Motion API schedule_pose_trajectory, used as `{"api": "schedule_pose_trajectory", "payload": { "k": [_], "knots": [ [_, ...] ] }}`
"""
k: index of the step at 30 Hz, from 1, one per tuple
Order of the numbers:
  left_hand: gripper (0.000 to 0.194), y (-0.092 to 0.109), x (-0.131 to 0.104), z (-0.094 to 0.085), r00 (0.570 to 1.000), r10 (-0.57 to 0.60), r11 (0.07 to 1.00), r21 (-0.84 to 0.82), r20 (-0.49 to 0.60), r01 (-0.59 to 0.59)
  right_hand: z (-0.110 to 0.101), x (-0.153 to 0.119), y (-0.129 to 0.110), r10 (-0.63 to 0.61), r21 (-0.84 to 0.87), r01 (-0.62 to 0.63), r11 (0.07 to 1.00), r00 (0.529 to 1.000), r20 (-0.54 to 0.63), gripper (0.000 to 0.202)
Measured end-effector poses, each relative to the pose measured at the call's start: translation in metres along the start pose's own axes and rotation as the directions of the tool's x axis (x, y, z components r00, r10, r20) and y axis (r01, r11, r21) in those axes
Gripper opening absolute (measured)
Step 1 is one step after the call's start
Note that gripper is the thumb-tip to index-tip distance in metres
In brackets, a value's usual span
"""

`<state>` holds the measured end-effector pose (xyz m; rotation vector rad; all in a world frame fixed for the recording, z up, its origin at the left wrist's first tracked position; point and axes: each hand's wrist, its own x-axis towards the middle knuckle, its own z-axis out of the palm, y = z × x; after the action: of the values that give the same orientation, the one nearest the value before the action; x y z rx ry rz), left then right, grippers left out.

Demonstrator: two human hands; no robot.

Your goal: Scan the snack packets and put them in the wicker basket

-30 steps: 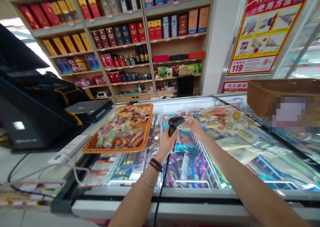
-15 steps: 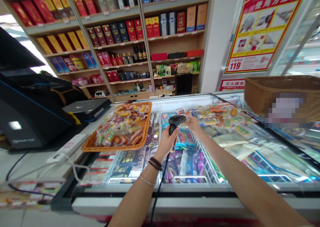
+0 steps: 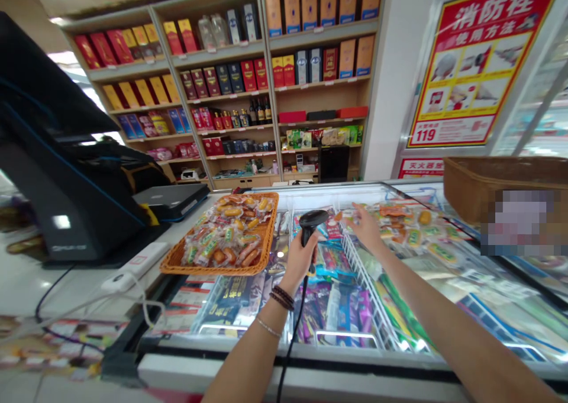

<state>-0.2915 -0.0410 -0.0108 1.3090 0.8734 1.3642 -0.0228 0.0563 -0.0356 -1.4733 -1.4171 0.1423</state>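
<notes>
My left hand (image 3: pixel 302 254) is wrapped round the handle of a black barcode scanner (image 3: pixel 313 218), its head up and its cable running down past my wrist. To the right of it, my right hand (image 3: pixel 367 230) holds a small wrapped snack (image 3: pixel 339 216) by its clear wrapper; the fingers partly hide it. Just beyond that hand, a loose pile of similar wrapped snacks (image 3: pixel 415 237) lies on the freezer's glass top. An orange woven basket (image 3: pixel 261 262) to the left holds many more wrapped snacks (image 3: pixel 231 234).
Under the glass of the chest freezer (image 3: pixel 248 361) lie packaged ice creams in wire baskets. A brown basket (image 3: pixel 464 184) stands at right. On the left are a black checkout terminal (image 3: pixel 89 213), a flat scale (image 3: pixel 173 200) and a power strip (image 3: pixel 133 267) with cables. Shelves of boxes stand behind.
My right hand has moved right, away from the scanner and toward the snack pile. My left hand keeps its grip on the scanner. The whole view has shifted slightly.
</notes>
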Motion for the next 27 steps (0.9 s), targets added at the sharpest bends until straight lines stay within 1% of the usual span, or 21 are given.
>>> {"api": "schedule_pose_trajectory", "payload": {
  "k": [2, 4, 6, 8, 9, 11, 13, 15, 18, 20, 21, 23, 25, 27],
  "knots": [
    [0.068, 0.003, 0.004, -0.003, 1.0, 0.006, 1.0, 0.001, -0.015, -0.006, -0.018, 0.019, 0.011, -0.088, -0.122, 0.081, 0.989, 0.995, -0.053, 0.064],
    [0.069, 0.009, 0.008, -0.007, 0.999, 0.015, 1.0, 0.003, -0.035, -0.015, -0.03, 0.04, 0.019, -0.19, -0.208, 0.167, 0.964, 0.977, -0.095, 0.06],
    [0.069, 0.019, 0.012, -0.015, 0.997, 0.031, 1.0, -0.004, -0.065, -0.031, -0.031, 0.058, 0.018, -0.269, -0.252, 0.233, 0.939, 0.956, -0.117, 0.054],
    [0.07, 0.032, 0.015, -0.029, 0.993, 0.055, 0.998, -0.013, -0.105, -0.057, -0.019, 0.07, 0.004, -0.333, -0.251, 0.3, 0.921, 0.937, -0.105, 0.051],
    [0.071, 0.04, 0.015, -0.038, 0.989, 0.071, 0.997, -0.018, -0.132, -0.074, -0.008, 0.072, -0.007, -0.361, -0.234, 0.334, 0.913, 0.928, -0.086, 0.051],
    [0.072, 0.056, 0.014, -0.061, 0.974, 0.097, 0.994, -0.024, -0.204, -0.104, 0.021, 0.07, -0.038, -0.406, -0.18, 0.395, 0.901, 0.913, -0.028, 0.051],
    [0.071, 0.071, 0.01, -0.088, 0.953, 0.106, 0.993, -0.027, -0.284, -0.118, 0.058, 0.062, -0.076, -0.432, -0.114, 0.435, 0.893, 0.9, 0.049, 0.052],
    [0.071, 0.081, 0.005, -0.116, 0.931, 0.086, 0.994, -0.026, -0.354, -0.101, 0.098, 0.05, -0.118, -0.446, -0.056, 0.458, 0.887, 0.882, 0.154, 0.056],
    [0.071, 0.085, -0.004, -0.151, 0.889, 0.049, 0.998, -0.015, -0.455, -0.062, 0.154, 0.031, -0.176, -0.462, -0.017, 0.49, 0.871, 0.831, 0.312, 0.069],
    [0.071, 0.081, -0.008, -0.168, 0.861, 0.027, 0.999, -0.018, -0.508, -0.042, 0.186, 0.021, -0.206, -0.436, -0.054, 0.501, 0.864, 0.796, 0.419, 0.076],
    [0.072, 0.078, -0.01, -0.174, 0.853, 0.014, 0.999, -0.029, -0.522, -0.034, 0.198, 0.016, -0.216, -0.412, -0.089, 0.507, 0.857, 0.779, 0.472, 0.079],
    [0.074, 0.072, -0.012, -0.182, 0.852, -0.014, 0.998, -0.057, -0.524, -0.018, 0.219, 0.011, -0.228, -0.357, -0.157, 0.515, 0.843, 0.753, 0.553, 0.08],
    [0.076, 0.066, -0.011, -0.185, 0.856, -0.029, 0.998, -0.069, -0.517, -0.008, 0.232, 0.008, -0.231, -0.302, -0.222, 0.508, 0.832, 0.751, 0.587, 0.079],
    [0.076, 0.061, -0.01, -0.186, 0.854, -0.03, 0.998, -0.067, -0.519, -0.005, 0.238, 0.008, -0.229, -0.268, -0.27, 0.501, 0.822, 0.76, 0.592, 0.077]
  ]
}}
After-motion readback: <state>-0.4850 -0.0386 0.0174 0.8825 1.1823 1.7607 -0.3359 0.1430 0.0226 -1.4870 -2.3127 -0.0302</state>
